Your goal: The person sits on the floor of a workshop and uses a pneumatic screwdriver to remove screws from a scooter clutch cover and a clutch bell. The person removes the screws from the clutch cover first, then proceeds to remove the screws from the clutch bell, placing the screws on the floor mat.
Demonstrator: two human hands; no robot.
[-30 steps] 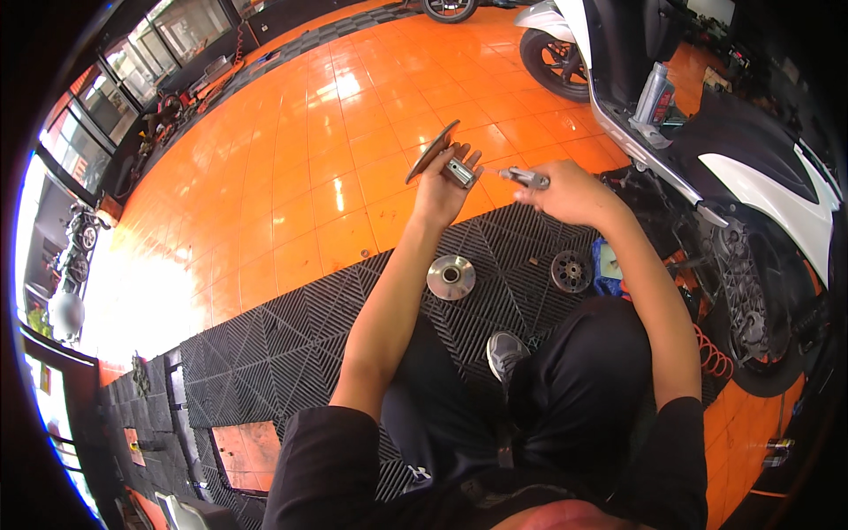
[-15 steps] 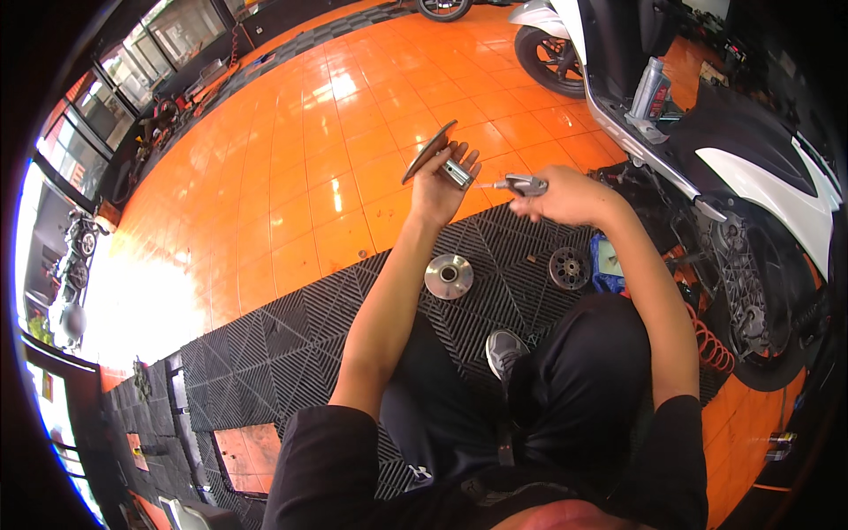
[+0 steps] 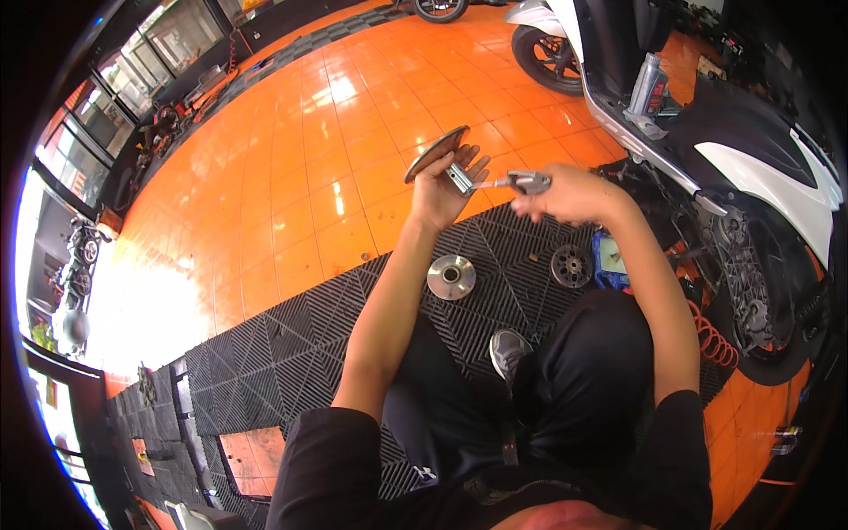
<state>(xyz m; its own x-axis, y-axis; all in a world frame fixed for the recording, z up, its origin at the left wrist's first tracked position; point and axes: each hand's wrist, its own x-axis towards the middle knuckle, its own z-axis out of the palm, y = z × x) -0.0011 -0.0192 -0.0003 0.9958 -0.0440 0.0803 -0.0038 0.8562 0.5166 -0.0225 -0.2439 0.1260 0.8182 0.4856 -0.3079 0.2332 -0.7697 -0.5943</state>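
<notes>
On an orange tiled floor with a black ribbed mat, in the head view, we see the left grip closed at the thumb around a flanged metal part, fingertips spread. The right grip wraps a grey nozzle gun, its tip near the part's tube end. On the scooter, a grey bottle bears a label whose print we cannot read; a pale logo marks the dark trousers.

Daylight is bright, from left windows | white glare on orange floor | right hand slightly blurred | edges dark, bent
</notes>
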